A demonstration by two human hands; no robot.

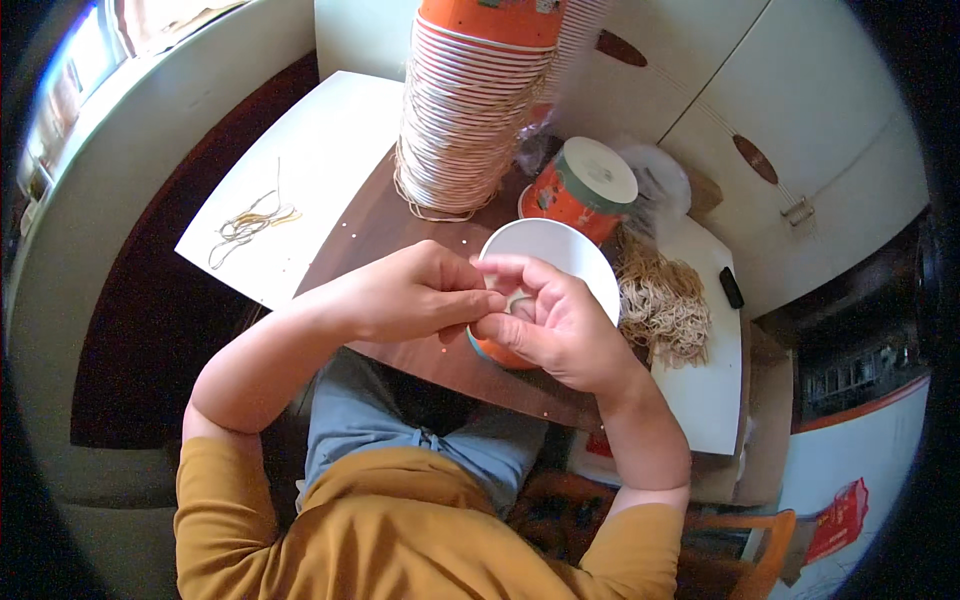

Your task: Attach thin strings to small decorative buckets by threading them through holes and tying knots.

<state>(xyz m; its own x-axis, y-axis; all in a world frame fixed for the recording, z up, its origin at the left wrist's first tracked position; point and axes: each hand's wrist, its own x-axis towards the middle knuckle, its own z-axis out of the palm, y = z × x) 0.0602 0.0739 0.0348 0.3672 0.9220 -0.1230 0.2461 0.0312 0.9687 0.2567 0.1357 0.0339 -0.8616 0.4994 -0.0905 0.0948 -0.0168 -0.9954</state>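
Note:
Both my hands meet over a paper bucket (575, 250) with a white inside and an orange outer wall. My left hand (425, 295) is closed, thumb and forefinger pinched at the tips. Against it my right hand (560, 320) is curled, its thumb and fingers bent toward the left fingertips. A small pale bit shows between the fingers, too little to name. Right of the bucket lies a heap of beige cords (665, 305). Beyond my left hand rises a tall stack of nested paper buckets (465, 110), with cords hanging along its side.
An upturned orange and green bucket (598, 172) stands behind the open one. Several loose cords (252, 228) lie on the white board (330, 130) at the left. A small black object (731, 288) rests at the right edge, near white cabinet doors (830, 110).

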